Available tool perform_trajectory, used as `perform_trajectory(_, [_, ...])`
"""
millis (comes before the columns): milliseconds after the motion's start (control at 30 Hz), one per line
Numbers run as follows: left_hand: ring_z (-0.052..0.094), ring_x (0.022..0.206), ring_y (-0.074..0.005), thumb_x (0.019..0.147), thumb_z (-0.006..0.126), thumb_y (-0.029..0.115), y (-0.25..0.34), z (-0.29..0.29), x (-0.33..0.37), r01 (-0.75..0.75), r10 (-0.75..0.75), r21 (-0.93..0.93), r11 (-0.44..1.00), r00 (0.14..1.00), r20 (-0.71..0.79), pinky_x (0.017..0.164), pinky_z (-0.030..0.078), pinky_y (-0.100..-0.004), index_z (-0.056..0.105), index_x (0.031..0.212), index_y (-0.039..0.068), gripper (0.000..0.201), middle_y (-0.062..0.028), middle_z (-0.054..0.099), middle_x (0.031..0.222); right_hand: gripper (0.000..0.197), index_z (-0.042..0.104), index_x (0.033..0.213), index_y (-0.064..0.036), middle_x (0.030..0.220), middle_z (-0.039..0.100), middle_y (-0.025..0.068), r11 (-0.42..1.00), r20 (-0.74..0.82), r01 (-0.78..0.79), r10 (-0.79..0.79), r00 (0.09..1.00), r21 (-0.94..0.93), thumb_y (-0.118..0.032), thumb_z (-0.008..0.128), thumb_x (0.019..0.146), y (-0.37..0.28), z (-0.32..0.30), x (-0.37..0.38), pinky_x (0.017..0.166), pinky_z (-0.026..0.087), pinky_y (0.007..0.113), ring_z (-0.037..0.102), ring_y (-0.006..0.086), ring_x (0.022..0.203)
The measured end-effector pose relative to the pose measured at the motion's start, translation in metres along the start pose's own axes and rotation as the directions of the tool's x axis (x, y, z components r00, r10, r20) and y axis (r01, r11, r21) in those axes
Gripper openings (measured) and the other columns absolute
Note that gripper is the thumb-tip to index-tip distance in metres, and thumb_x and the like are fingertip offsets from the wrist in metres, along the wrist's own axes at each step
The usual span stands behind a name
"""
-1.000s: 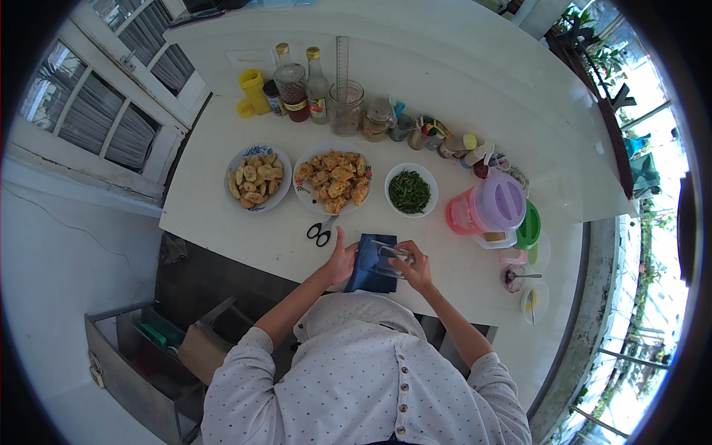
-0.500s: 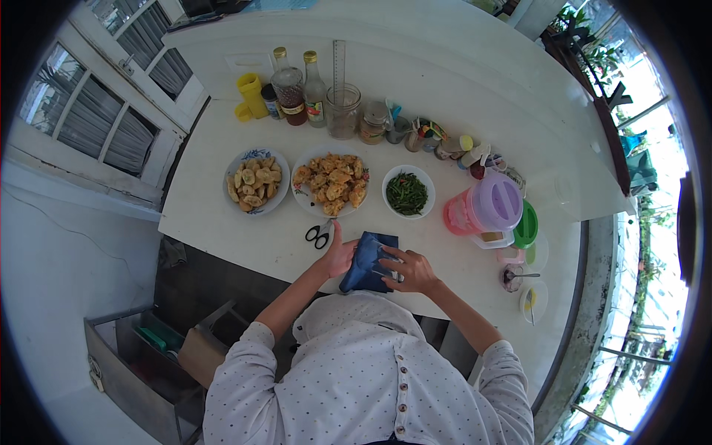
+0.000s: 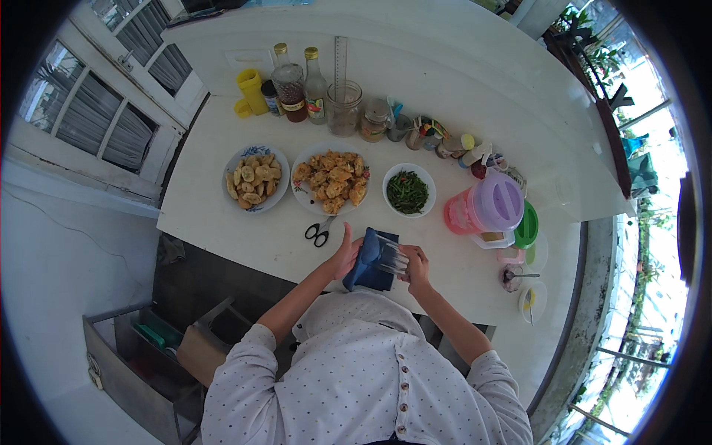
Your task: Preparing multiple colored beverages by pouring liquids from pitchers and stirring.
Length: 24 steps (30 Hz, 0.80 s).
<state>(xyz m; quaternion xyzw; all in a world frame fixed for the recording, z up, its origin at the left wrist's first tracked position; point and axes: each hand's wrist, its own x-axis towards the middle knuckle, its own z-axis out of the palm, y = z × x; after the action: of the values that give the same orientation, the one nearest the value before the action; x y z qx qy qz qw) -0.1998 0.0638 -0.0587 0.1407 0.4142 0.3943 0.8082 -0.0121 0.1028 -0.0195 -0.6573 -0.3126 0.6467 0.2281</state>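
Observation:
In front of me at the table's near edge lies a folded dark blue cloth (image 3: 371,279), its left part lifted into a fold. My left hand (image 3: 345,256) grips that fold from the left, thumb pointing up and fingertips partly hidden behind the fabric. From the right, my right hand (image 3: 416,267) closes on a bunch of thin, shiny, cutlery-like pieces (image 3: 393,256) lying over the cloth; their exact kind is too small to make out. Just beyond my left hand lie black-handled scissors (image 3: 319,233), touched by neither hand.
Farther back stand a plate of pale fried slices (image 3: 254,179), a plate of golden fritters (image 3: 332,181) and a bowl of green vegetables (image 3: 407,193). A pink jug with a purple lid (image 3: 493,204) is at right. Bottles (image 3: 291,89) and jars (image 3: 343,115) line the wall.
My right hand has shifted right from on top of the cloth and now grips the shiny pieces by their right end. The cloth's left part is raised higher in my left hand.

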Motion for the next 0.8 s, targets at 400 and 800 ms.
perform_trajectory(400, [0.047, 0.107, -0.017, 0.082, 0.019, 0.066, -0.003, -0.018, 0.004, -0.08, 0.076, -0.084, 0.993, 0.996, -0.054, 0.094, 0.034, -0.0281, 0.036, 0.126, 0.003, 0.079, -0.0079, 0.048, 0.118, 0.037, 0.054, 0.1, -0.006, 0.092, 0.058, 0.0095, 0.912, 0.174, 0.354, -0.321, 0.931, -0.209, -0.025, 0.066, 0.071, -0.017, -0.029, -0.038, 0.051, 0.045, 0.027, 0.058, 0.0166, 0.065])
perform_trajectory(800, [0.05, 0.099, -0.0194, 0.081, 0.031, 0.064, -0.019, -0.035, -0.009, 0.033, -0.026, 0.031, 0.999, 0.981, -0.194, 0.09, 0.035, -0.0312, 0.047, 0.119, 0.002, 0.075, -0.0083, 0.052, 0.113, 0.036, 0.063, 0.093, -0.0136, 0.11, 0.057, 0.005, -0.105, 0.725, 0.853, -0.586, 0.362, -0.511, -0.027, 0.072, 0.061, -0.028, -0.012, -0.047, 0.064, 0.051, 0.032, 0.062, 0.0228, 0.072])
